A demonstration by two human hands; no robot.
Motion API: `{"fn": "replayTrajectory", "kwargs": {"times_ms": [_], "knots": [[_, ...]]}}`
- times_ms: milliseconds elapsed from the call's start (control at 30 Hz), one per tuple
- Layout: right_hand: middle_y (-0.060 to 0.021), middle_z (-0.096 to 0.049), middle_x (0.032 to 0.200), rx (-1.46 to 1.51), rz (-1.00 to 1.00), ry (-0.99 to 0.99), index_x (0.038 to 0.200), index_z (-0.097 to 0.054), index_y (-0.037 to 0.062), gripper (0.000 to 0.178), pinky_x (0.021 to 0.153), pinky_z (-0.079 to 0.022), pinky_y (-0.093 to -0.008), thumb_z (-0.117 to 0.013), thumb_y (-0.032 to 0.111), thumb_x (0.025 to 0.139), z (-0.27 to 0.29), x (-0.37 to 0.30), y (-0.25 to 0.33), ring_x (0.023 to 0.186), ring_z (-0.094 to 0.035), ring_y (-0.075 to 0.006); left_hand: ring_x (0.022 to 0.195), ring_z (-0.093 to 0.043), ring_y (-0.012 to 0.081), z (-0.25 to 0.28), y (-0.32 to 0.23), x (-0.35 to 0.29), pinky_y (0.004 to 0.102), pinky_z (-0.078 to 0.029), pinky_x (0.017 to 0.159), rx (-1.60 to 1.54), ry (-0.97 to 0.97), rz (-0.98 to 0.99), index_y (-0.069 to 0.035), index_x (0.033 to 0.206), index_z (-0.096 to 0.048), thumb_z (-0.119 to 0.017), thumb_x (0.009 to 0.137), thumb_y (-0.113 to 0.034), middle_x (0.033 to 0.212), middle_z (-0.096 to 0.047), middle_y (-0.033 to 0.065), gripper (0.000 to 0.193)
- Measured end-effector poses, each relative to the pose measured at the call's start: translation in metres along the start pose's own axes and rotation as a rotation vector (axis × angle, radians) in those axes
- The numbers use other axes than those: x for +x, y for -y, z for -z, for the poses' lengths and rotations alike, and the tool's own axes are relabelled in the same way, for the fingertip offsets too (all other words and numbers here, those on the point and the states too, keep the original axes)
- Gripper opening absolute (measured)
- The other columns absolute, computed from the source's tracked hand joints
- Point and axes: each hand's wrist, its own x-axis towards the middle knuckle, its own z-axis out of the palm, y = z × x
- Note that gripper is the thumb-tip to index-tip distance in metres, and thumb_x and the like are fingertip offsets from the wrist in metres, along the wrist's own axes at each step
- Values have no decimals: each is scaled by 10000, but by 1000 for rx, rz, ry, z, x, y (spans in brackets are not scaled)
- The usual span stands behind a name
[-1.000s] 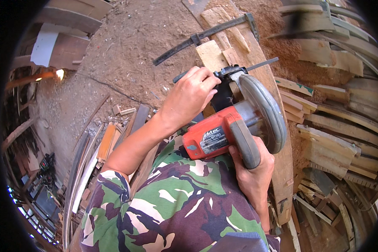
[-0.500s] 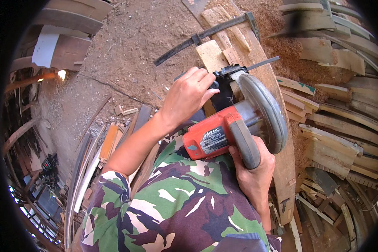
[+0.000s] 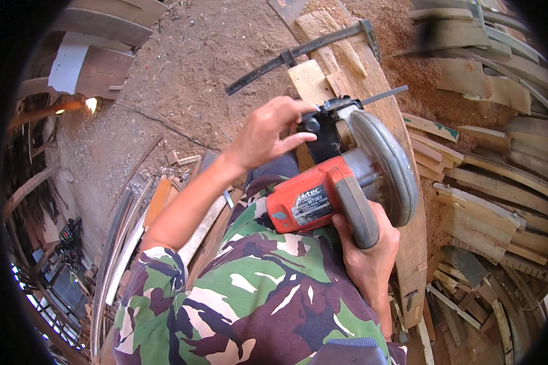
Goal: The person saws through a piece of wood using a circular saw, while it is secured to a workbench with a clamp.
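Observation:
A red and grey circular saw (image 3: 310,193) lies across my lap side of a wooden plank, its round metal blade guard (image 3: 391,164) to the right. My right hand (image 3: 371,243) is wrapped round its dark grey handle (image 3: 354,210). By the saw's black base plate (image 3: 324,146), my left hand (image 3: 268,131) has its thumb and fingers spread on either side of a small black knob (image 3: 310,125). The fingertips are at the knob's bracket; whether they touch it is hard to tell. A thin metal guide bar (image 3: 386,94) sticks out to the right of the base.
Beneath the saw runs the long plank (image 3: 413,267). A bar clamp (image 3: 265,74) lies over its far end, beside a pale wood block (image 3: 310,82). Curved timber offcuts (image 3: 499,164) are heaped on the right, more wood strips (image 3: 128,261) on the left. Sawdust (image 3: 402,73) covers the ground.
My left thumb has dropped away from the fingers, uncovering the knob, and the hand has shifted slightly left. My right hand keeps its hold on the saw. The view has shifted slightly.

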Motion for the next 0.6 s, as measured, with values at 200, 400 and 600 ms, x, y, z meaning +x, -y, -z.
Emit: {"fn": "replayTrajectory", "kwargs": {"times_ms": [200, 400, 600], "knots": [[-188, -796, 953, -29, 28, -35, 1217, -724, -10, 377, 785, -597, -346, -887, 56, 884, -2, -5, -3, 872, -819, -293, 882, -643, 109, -63, 12, -64, 308, -549, 793, -481, -193, 488, 17, 1598, -501, -666, 1109, -264, 1023, -697, 66, 588], [-183, -801, 972, 31, -32, -15, 1212, -721, -17, 393, 790, -599, -349, -904, 56, 871, -4, -8, -13, 876, -818, -286, 907, -693, 107, -75, 12, -53, 291, -580, 761, -653, -275, 501, 27, 1481, -607, -610, 1152, -254, 1123, -732, 50, 433], [-189, -798, 972, -41, 76, -14, 1215, -717, -17, 393, 793, -601, -354, -901, 64, 877, -1, 2, -9, 879, -816, -287, 922, -674, 103, -78, 12, -45, 295, -569, 846, -925, -363, 478, 19, 1395, -646, -590, 1149, -177, 1108, -718, 25, 320]]}}
